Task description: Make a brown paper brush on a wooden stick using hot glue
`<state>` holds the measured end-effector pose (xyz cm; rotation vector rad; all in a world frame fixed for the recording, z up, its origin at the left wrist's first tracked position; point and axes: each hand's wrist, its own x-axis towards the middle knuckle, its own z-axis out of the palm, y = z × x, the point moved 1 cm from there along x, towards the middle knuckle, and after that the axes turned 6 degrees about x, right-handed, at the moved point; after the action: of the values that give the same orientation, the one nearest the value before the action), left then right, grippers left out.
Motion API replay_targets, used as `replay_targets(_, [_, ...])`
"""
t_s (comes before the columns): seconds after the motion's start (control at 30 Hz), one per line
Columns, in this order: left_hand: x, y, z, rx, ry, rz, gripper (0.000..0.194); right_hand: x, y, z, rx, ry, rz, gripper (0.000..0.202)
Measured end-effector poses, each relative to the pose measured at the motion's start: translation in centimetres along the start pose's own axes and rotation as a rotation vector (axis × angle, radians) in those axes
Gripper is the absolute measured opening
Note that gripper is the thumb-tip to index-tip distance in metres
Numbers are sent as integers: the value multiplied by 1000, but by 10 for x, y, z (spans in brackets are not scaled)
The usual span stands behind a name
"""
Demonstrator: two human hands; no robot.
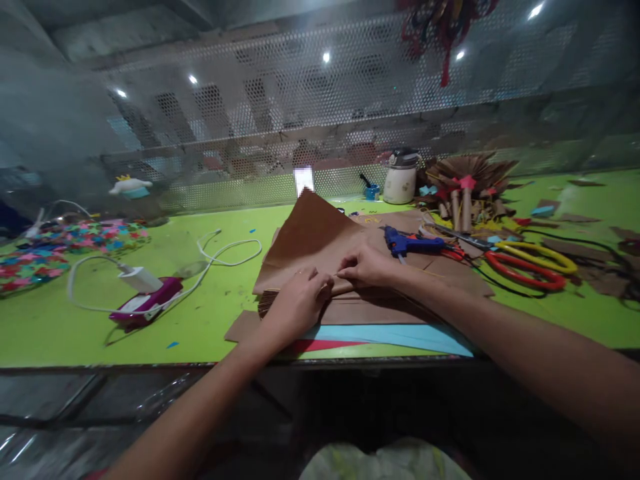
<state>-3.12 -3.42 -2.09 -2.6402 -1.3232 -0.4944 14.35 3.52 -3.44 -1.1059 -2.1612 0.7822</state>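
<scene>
Paper (313, 230) lay on the bench (210, 347), pleats (267, 304) stacked at its near side | left hand (303, 297): grip closed on the fold (344, 287) | right hand (367, 265): grip pinching it just beside | judged: even widths, square alignment and firm outward pressing suited this creasing

No legible text, label, brand, number or sign in view.

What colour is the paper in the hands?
Brown: the paper shows best in the head view.
</scene>
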Motion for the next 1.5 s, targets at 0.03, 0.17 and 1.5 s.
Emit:
replay_targets(0.03, [-1,1,-1,11,-14,13,19,0,1,1,1,3,-5,13])
replay_targets(0.17, [-3,6,-5,24,-48,1,22,-2,3,4,4,21,-18,15])
replay_targets(1.5, [3,20,-6,73,-122,-119,31,-39,-33,-28,-331,-254,-305,28])
